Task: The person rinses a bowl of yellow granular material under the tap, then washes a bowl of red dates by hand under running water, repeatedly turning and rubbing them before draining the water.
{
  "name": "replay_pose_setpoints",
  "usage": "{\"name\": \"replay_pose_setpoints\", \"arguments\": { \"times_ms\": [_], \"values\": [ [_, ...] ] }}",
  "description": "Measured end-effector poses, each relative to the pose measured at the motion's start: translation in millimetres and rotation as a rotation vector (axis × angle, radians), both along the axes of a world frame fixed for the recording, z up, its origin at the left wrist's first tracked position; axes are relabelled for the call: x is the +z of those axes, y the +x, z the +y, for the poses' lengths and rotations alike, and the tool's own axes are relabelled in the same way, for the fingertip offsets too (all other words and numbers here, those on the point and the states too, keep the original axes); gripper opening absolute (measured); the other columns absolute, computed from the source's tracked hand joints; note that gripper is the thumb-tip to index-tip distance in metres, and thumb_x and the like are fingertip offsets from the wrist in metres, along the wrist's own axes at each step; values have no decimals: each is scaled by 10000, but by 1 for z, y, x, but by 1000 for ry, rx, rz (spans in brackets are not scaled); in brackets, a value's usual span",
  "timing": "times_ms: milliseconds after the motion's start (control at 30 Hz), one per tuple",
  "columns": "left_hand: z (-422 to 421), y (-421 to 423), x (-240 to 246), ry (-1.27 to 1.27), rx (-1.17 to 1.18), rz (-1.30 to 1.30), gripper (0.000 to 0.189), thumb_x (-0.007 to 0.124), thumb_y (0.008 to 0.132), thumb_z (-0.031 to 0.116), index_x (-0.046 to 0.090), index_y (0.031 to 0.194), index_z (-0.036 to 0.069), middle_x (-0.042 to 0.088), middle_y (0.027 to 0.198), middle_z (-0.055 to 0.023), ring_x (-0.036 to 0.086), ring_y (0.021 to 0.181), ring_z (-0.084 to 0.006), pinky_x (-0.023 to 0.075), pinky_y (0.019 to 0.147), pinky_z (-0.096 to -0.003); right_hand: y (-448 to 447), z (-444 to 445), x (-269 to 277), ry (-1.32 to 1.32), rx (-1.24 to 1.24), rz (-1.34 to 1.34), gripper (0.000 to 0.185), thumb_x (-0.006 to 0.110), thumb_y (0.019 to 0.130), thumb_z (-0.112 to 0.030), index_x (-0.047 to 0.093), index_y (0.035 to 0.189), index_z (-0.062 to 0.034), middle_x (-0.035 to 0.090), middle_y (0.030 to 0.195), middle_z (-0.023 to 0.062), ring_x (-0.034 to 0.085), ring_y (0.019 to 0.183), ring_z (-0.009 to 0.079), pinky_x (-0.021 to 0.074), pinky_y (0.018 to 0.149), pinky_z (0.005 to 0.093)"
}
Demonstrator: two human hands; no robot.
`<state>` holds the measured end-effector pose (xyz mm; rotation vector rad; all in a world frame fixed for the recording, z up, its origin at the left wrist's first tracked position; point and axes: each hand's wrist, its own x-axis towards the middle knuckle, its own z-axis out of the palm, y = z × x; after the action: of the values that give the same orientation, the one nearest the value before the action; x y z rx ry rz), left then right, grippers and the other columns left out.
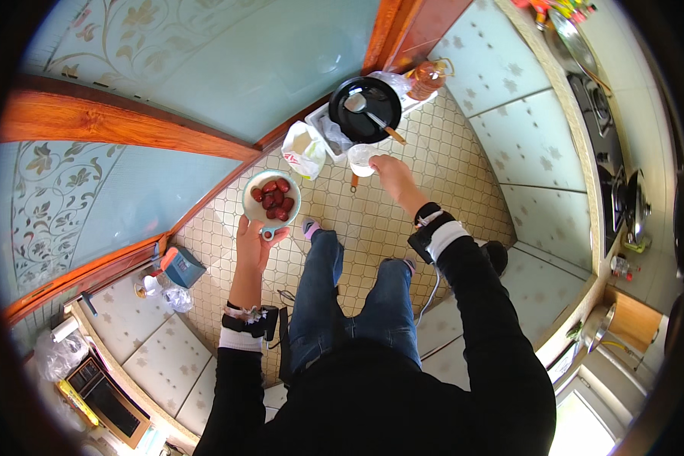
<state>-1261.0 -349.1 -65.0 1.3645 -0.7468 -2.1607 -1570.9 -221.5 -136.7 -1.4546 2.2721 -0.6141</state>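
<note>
My left hand (256, 242) grips a pale bowl (252, 211) with a light-blue rim and a looped handle. Several dark-red fruits, seemingly jujubes (270, 198), lie in it. In my right hand (396, 176) is a small translucent cup (361, 161), pinched at its rim; what it contains is hard to make out. Just beyond the cup, a black frying pan (356, 126) rests on top of a white rack or crate (333, 149). A spatula (379, 121) with a wooden handle lies across the pan. Left of the cup stands an open white plastic bag (303, 153).
A jug of amber oil (427, 78) stands behind the pan, near the cabinets (524, 142). Glass sliding doors (205, 74) with wooden frames run along the left. A gas stove (601, 114) is on the right counter. A blue-grey bin (185, 268) stands at the lower left.
</note>
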Motion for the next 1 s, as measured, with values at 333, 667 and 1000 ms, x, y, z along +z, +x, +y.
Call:
{"name": "replay_pose_setpoints", "arguments": {
  "times_ms": [333,667,1000],
  "values": [
    [-81,31,-92,134,94,-17,462,480,814,41,350,1256,4,564,1063,-194,644,719,-288,602,659,-377,14,-150,-151,91,24,-125,74,617,798,-97,576,831,-45,608,793,172,585,783,370,450,672,434],
    [-112,23,-215,124,184,-12,471,497,818,73,392,1276,36,586,1062,-190,661,705,-291,601,619,-352,7,-218,-313,143,117,-129,73,587,803,-131,612,785,-65,619,766,173,594,759,356,456,659,446],
    [-122,37,-299,101,218,-46,464,462,838,81,369,1290,33,588,1046,-208,662,699,-302,600,601,-332,18,-279,-377,380,268,-11,133,611,779,-176,655,772,-50,654,758,147,625,735,321,489,676,398]
  ]
}}
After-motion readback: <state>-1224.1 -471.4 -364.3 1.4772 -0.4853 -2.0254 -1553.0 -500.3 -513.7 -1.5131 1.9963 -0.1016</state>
